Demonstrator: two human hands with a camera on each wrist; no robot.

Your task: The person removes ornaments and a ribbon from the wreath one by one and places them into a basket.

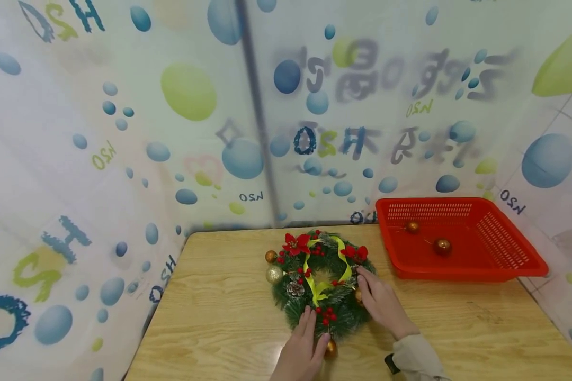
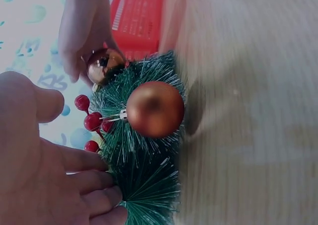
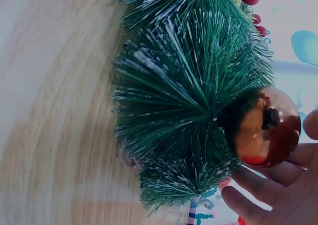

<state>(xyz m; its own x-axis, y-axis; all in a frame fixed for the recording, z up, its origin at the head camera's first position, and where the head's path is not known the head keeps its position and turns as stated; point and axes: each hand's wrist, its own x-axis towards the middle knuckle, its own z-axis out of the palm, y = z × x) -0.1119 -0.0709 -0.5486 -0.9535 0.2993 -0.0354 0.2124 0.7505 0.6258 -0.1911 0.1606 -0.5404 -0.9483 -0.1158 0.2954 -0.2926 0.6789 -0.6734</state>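
Observation:
A green Christmas wreath [image 1: 293, 312] lies on the wooden table, trimmed with red poinsettias [image 1: 296, 244], red berries, pinecones and a yellow ribbon [image 1: 340, 248]. My left hand [image 1: 301, 346] rests its straight fingers on the wreath's near edge. Beside its thumb, a matte copper ball [image 2: 155, 110] sticks out from the branches. On the wreath's right side, my right hand [image 1: 386, 307] touches the greenery with extended fingers. A shiny copper ball [image 3: 268, 128] sits in front of that palm in the right wrist view. Gold balls, one of them glittery [image 1: 274, 273], sit at the wreath's left.
A red plastic basket [image 1: 462, 276] stands at the table's back right, with two copper balls [image 1: 442, 246] inside. The wooden table [image 1: 209, 301] reaches back to a white curtain [image 1: 124, 201] printed with blue and green dots, which also hangs along both sides.

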